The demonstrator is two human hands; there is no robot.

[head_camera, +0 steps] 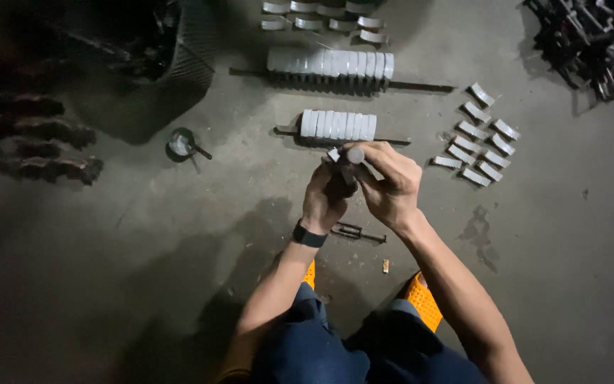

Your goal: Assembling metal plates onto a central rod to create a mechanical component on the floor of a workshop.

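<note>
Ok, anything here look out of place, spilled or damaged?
Mostly orderly. A dark stain marks the concrete floor right of the hands, like a dried spill. A small metal tool and a tiny bit lie loose near the orange shoes. The curved metal pieces sit in neat rows.

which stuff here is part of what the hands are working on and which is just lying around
In use: left hand and right hand on a rod; filled rods; loose metal pieces.

Lying about: small pan; dark scrap pile; mesh basket.
</note>
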